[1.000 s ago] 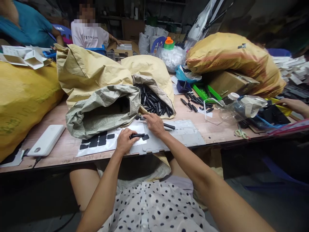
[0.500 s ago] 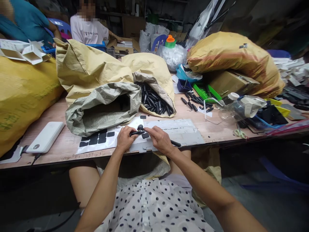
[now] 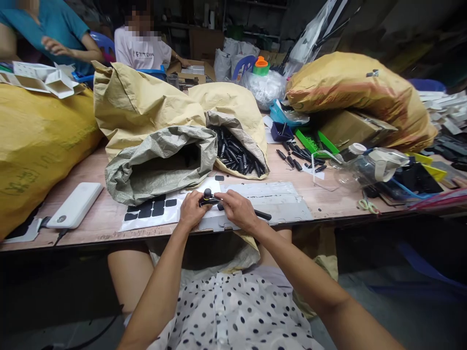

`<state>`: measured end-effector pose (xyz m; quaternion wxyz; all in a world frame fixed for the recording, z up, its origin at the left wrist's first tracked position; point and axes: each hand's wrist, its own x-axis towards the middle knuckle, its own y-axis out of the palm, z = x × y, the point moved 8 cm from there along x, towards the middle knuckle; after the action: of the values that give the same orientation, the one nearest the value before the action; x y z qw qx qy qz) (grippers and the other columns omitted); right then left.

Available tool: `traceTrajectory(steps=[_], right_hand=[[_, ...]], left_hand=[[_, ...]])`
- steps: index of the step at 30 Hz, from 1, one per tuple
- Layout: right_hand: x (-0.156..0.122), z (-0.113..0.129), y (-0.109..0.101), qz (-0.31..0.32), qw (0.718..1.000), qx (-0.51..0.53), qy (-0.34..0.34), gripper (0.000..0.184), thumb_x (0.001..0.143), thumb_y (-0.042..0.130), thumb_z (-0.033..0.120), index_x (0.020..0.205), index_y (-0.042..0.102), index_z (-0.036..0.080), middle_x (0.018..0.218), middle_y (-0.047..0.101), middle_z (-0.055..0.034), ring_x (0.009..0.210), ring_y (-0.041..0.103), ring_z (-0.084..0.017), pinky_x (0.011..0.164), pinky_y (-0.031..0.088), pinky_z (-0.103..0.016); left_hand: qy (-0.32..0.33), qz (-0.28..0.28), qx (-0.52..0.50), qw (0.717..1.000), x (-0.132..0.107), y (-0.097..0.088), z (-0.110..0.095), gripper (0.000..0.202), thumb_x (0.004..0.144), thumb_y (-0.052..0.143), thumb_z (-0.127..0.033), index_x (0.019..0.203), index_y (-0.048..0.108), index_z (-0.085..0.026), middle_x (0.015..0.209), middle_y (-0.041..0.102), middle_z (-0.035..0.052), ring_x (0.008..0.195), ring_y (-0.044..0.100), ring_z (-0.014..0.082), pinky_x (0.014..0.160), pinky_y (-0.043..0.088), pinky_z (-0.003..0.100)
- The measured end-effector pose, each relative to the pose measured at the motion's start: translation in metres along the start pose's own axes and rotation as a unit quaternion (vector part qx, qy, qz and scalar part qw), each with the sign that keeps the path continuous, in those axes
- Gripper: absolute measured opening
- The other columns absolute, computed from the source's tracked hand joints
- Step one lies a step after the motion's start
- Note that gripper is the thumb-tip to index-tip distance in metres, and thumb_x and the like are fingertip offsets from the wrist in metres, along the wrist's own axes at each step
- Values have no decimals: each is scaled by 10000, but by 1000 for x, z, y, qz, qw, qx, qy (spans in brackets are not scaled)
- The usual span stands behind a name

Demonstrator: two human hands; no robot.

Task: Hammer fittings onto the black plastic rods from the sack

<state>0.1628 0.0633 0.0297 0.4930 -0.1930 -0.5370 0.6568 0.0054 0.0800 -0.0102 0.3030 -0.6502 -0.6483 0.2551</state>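
My left hand [image 3: 191, 210] and my right hand [image 3: 235, 210] meet over the near edge of the wooden table [image 3: 91, 170]. Between them they pinch a small black rod-shaped part [image 3: 208, 198] with a round knob on top. A second black rod [image 3: 263, 215] sticks out to the right from under my right hand. Beneath the hands lies a white sheet [image 3: 164, 210] with black rectangular stickers. Just behind, an open sack [image 3: 239, 153] is full of black rod parts.
Yellow sacks [image 3: 36, 141] flank the table left and right. A white power bank [image 3: 75, 205] lies at the left. Green trays [image 3: 310, 141], loose black parts, a plastic bottle [image 3: 365, 163] and scissors [image 3: 368, 206] sit to the right. Two people sit at the back left.
My right hand drew back from the sack's mouth with a black part and joined my left hand. Both now hold the part together. The view shifted slightly.
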Motion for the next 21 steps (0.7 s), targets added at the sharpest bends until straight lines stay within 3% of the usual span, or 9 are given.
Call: traceTrajectory(steps=[5, 10, 15, 21], right_hand=[[28, -20, -4, -36, 999, -9, 10, 333, 1010, 525, 227, 1274, 718, 288, 1016, 681, -55, 1002, 619, -210, 850, 502, -285], [55, -35, 19, 23, 998, -52, -7, 300, 990, 553, 196, 1210, 753, 235, 1030, 687, -80, 1009, 600, -227, 878, 471, -316], [65, -42, 35, 24, 996, -81, -8, 298, 1002, 545, 209, 1226, 739, 234, 1059, 678, -93, 1014, 569, -244, 866, 439, -343], [67, -45, 40, 9, 996, -83, -4, 277, 1016, 538, 236, 1227, 716, 255, 1085, 657, -91, 1040, 543, -252, 856, 417, -347]], left_hand=[[4, -5, -10, 1000, -1, -1, -1, 133, 759, 749, -218, 879, 719, -268, 960, 696, 14, 993, 610, 253, 917, 505, 371], [9, 4, -1, 1000, -2, -2, -3, 118, 766, 755, -241, 880, 742, -270, 925, 688, 16, 962, 613, 250, 892, 509, 367], [31, 12, -7, 999, -4, -2, -4, 94, 796, 735, -264, 889, 748, -264, 907, 683, 20, 956, 608, 250, 894, 505, 368], [57, -12, -43, 997, -6, -6, -3, 105, 830, 693, -341, 891, 717, -259, 909, 696, 28, 912, 589, 247, 872, 503, 376]])
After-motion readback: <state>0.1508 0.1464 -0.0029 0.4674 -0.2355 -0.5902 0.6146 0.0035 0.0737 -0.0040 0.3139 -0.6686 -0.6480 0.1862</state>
